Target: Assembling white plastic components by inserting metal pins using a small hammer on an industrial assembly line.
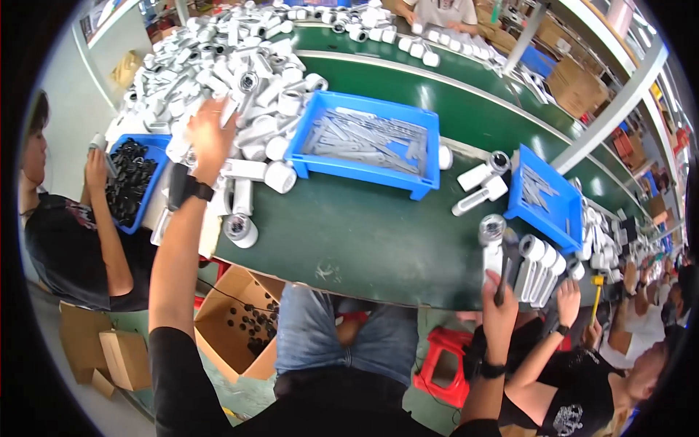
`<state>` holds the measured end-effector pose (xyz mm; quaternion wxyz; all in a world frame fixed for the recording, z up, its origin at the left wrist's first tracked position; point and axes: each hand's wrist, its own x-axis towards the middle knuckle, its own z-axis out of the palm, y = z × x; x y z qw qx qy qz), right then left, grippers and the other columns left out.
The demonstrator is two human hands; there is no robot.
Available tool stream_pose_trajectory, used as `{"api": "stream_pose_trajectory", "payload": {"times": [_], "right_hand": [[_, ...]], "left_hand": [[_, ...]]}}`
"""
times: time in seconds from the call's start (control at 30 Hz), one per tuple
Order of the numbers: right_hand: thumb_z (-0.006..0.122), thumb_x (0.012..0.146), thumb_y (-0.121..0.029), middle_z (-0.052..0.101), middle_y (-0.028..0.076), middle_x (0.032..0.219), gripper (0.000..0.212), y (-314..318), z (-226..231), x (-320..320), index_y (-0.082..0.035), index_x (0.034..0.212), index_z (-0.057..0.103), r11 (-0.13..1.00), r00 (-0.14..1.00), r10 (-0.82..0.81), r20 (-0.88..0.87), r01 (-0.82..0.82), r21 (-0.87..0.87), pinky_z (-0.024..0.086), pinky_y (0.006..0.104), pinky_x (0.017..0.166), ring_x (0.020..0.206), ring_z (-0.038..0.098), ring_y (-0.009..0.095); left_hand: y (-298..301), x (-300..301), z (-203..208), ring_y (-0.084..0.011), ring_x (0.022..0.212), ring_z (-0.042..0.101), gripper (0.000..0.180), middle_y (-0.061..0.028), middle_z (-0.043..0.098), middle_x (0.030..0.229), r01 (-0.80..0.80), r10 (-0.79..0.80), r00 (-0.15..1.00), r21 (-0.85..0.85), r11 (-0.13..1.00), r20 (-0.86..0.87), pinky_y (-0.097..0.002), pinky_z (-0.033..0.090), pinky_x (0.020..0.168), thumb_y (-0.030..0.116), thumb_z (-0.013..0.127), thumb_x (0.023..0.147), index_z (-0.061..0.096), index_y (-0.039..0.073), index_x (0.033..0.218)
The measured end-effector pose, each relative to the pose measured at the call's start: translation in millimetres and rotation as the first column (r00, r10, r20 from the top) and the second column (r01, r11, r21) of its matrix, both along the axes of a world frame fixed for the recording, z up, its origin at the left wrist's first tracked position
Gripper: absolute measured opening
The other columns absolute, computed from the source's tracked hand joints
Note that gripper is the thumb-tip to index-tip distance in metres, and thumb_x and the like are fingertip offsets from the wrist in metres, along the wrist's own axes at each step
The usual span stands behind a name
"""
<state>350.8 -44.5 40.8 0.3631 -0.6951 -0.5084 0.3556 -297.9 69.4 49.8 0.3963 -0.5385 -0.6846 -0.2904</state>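
My left hand (211,135) reaches into a big heap of white plastic housings (255,65), each with a round head and a straight handle. Its blurred fingers close about one pale piece (228,113). Near the table's front edge, my right hand (500,309) is closed round a slim dark-handled tool (502,288); the tool's upper part is blurred. Directly beyond that hand a white housing (492,231) has its round open end up. Whether the fingers also touch it, I cannot tell. More housings (539,269) stand in a row just right of the tool.
Blue trays of grey strips stand mid-table (364,175) and at right (542,215). A blue bin (149,182) of black parts is at left. Below are a cardboard box (226,320) and a red stool (444,364). People sit close on both sides; one holds a yellow-headed hammer (597,288).
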Motion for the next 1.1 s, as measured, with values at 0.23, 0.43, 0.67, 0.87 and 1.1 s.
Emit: {"api": "stream_pose_trajectory", "payload": {"times": [0.23, 0.43, 0.67, 0.87, 1.1], "right_hand": [[0.065, 0.107, -0.017, 0.066, 0.007, 0.093, 0.038, 23.8, -7.1, -62.9, -0.008, 0.142, 0.054, 0.915, 0.635, 0.218, -0.741, -0.397, -0.072, 0.022, 0.0229, 0.039, 0.043, 0.036, 0.004], [0.064, 0.109, -0.032, 0.061, 0.002, 0.066, 0.034, 43.3, -42.3, -76.7, -0.007, 0.132, 0.067, 0.911, 0.841, 0.243, -0.483, -0.369, -0.185, 0.027, 0.0257, 0.04, 0.043, 0.04, 0.005], [0.064, 0.109, -0.034, 0.062, -0.001, 0.065, 0.044, 29.3, -52.0, -81.5, -0.004, 0.141, 0.066, 0.952, 0.938, 0.291, -0.189, -0.304, -0.042, 0.044, 0.0264, 0.056, 0.057, 0.055, 0.006], [0.064, 0.109, -0.026, 0.056, -0.005, 0.067, 0.041, 23.3, -53.6, -72.7, -0.005, 0.144, 0.065, 0.985, 0.901, 0.175, -0.398, -0.161, 0.071, 0.037, 0.0239, 0.051, 0.055, 0.048, 0.004], [0.066, 0.108, -0.023, 0.058, -0.005, 0.07, 0.037, 24.5, 1.0, -117.1, -0.007, 0.141, 0.068, 0.95, 0.89, 0.302, -0.341, -0.253, 0.182, 0.033, 0.0218, 0.048, 0.055, 0.045, 0.001]], "left_hand": [[59.1, 152.0, 5.2, -0.0349, 0.086, 0.076, 0.018, -0.0118, 0.08, 0.095, 0.582, -0.501, 0.813, -0.461, 0.67, 0.297, -0.0456, 0.06, 0.081, 0.017, 0.078, 0.088, 0.083, 0.01, 0.104], [109.2, 146.4, -25.6, -0.0333, 0.1, 0.074, 0.021, -0.0139, 0.077, 0.098, 0.398, -0.335, 0.916, -0.596, 0.697, 0.22, -0.0456, 0.058, 0.089, 0.008, 0.067, 0.086, 0.081, 0.015, 0.101], [122.3, 138.9, -17.9, -0.0289, 0.102, 0.065, 0.009, -0.0042, 0.074, 0.095, 0.555, -0.563, 0.812, -0.496, 0.668, 0.151, -0.0436, 0.046, 0.099, 0.006, 0.07, 0.087, 0.073, 0.014, 0.09], [85.5, 183.9, 25.9, -0.0365, 0.094, 0.073, 0.006, -0.0158, 0.075, 0.1, 0.778, -0.597, 0.601, -0.216, 0.59, 0.531, -0.0446, 0.056, 0.089, 0.007, 0.068, 0.096, 0.071, 0.002, 0.099], [81.0, 173.6, 6.7, -0.0336, 0.09, 0.076, 0.027, -0.0175, 0.078, 0.103, 0.791, -0.72, 0.612, -0.254, 0.557, 0.327, -0.0403, 0.061, 0.082, -0.002, 0.068, 0.09, 0.076, 0.003, 0.115]]}}
